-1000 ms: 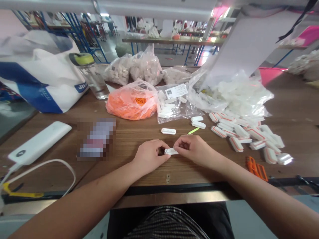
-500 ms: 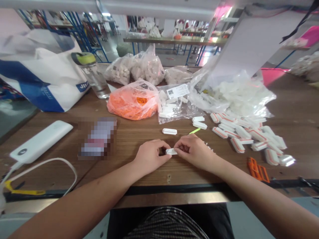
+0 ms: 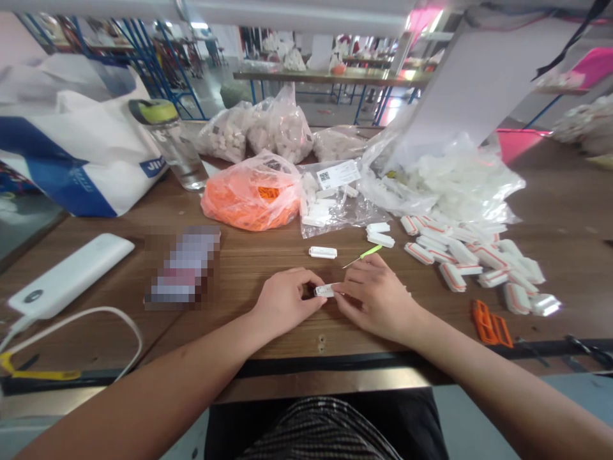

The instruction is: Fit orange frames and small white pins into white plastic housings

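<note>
A brown wooden table (image 3: 239,268) is running into a workshop hall with blue-framed benches. An orange-filled bag (image 3: 249,199) and a pile of white-and-orange clips (image 3: 469,255) are crowding its far side. Near the front edge, the left hand (image 3: 286,300) and right hand (image 3: 378,297) are pinching a small white piece (image 3: 325,291) between their fingertips. Their fingers are hiding most of it, and it is perhaps touching the wood.

White plastic piece (image 3: 324,291), orange bag (image 3: 249,199), brown table (image 3: 239,271), blue-and-white sack (image 3: 81,169), finely checked dark cloth (image 3: 316,433)
</note>
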`<state>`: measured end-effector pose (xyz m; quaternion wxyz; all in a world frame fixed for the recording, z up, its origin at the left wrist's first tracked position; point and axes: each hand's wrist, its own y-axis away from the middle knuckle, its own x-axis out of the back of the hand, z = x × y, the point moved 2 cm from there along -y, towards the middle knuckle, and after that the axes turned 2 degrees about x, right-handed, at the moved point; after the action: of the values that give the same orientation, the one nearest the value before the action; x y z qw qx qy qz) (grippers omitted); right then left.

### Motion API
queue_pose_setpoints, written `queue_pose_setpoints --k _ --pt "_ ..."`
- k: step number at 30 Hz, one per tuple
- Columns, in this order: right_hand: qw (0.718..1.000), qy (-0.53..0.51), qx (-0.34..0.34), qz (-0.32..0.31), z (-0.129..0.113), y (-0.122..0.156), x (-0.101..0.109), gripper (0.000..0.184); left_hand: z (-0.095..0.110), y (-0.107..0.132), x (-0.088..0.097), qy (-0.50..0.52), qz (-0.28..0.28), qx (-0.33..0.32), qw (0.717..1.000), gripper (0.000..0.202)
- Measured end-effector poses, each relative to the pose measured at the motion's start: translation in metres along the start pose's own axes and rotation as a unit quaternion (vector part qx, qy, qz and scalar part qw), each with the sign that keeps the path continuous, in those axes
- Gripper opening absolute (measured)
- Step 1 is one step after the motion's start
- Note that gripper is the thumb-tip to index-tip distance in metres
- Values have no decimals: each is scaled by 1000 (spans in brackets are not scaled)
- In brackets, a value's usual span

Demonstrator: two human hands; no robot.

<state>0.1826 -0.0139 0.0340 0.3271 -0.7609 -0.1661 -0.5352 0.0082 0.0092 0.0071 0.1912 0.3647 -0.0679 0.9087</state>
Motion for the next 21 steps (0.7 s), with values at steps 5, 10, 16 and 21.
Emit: queue_pose_setpoints --k 5,10,16,21 --pt "997 -42 -58 15 15 4 14 26 -1 -1 1 -15 -5 8 1000 13" --pt "966 -8 -256 -46 73 23 39 21 -1 -2 2 -30 -11 8 999 14" --pt "949 6 -281 -144 97 31 35 20 -3 -2 2 -34 -9 -2 999 13" --pt "939 22 -309 -152 99 31 29 20 -5 -3 1 -31 -11 -7 999 15"
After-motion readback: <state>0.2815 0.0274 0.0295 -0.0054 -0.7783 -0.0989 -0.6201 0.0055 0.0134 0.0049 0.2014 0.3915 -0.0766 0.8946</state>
